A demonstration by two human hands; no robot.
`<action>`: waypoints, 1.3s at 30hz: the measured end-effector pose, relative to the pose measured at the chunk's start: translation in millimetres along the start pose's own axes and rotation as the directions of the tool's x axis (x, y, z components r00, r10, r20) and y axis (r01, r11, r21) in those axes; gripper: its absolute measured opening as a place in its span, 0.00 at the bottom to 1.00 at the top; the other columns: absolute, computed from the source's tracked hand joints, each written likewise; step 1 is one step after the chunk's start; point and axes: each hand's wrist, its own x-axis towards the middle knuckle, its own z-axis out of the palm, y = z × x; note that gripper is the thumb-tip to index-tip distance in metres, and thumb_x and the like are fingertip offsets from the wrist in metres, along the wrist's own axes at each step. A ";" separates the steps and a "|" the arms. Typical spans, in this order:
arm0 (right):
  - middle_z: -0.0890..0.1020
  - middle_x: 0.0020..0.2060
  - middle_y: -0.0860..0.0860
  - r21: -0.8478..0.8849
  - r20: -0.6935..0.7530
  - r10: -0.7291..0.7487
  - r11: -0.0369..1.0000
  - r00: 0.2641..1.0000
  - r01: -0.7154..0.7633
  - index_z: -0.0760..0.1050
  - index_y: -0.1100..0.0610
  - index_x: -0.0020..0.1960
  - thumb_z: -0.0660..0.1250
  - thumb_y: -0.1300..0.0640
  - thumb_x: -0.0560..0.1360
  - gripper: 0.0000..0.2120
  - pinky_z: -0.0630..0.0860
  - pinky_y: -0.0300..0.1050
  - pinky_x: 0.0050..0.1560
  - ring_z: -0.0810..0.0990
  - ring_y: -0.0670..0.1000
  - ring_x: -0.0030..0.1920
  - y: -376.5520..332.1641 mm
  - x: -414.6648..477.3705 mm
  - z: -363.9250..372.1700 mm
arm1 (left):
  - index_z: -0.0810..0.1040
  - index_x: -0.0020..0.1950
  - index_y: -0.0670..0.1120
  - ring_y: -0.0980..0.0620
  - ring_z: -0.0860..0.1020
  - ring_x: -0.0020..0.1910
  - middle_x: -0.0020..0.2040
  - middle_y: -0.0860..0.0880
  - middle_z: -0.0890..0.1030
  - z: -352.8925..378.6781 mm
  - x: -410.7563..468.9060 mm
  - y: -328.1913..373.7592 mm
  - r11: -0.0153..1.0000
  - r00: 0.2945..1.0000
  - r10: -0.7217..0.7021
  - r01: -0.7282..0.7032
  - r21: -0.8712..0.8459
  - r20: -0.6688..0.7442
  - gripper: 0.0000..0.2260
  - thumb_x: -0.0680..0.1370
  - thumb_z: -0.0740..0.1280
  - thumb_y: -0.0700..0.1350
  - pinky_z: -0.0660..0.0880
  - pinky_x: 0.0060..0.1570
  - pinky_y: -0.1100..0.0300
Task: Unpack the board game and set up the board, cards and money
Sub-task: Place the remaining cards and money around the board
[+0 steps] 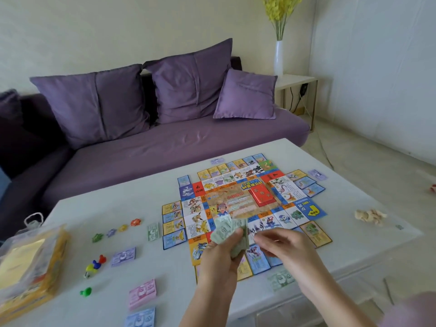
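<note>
Holding green bills (pixel 222 227) over the board (pixel 236 199).
Left hand (pixel 218 256) is gripping them; right hand (pixel 282 244) is curling alongside, hold unclear.

Both hands (pixel 250 244) hold green money (pixel 230 234) above the board (pixel 247 199).

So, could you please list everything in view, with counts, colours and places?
game board: one, multicoloured, table centre
card deck: one, red, on board
property cards: many, blue and yellow, edging board
money stacks: several, purple, pink, blue, green, on table
star tokens: four, mixed colours, left of board
pawns: several, mixed, near left
game box: one, yellow, bagged, left edge
sofa: one, purple, behind table
vase: one, white, side table
left hand: holds green notes over board
right hand: beside notes, grip unclear
</note>
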 end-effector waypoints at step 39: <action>0.75 0.22 0.52 -0.553 -0.244 0.242 0.761 0.939 -0.340 0.75 0.61 0.35 0.66 0.68 0.76 0.11 0.68 0.34 0.20 0.71 0.47 0.20 -7.8 279.8 -212.5 | 0.76 0.47 0.37 0.44 0.79 0.41 0.43 0.39 0.79 196.2 193.9 -7.1 0.912 0.897 -0.374 0.311 0.266 0.234 0.13 0.83 0.55 0.39 0.77 0.42 0.54</action>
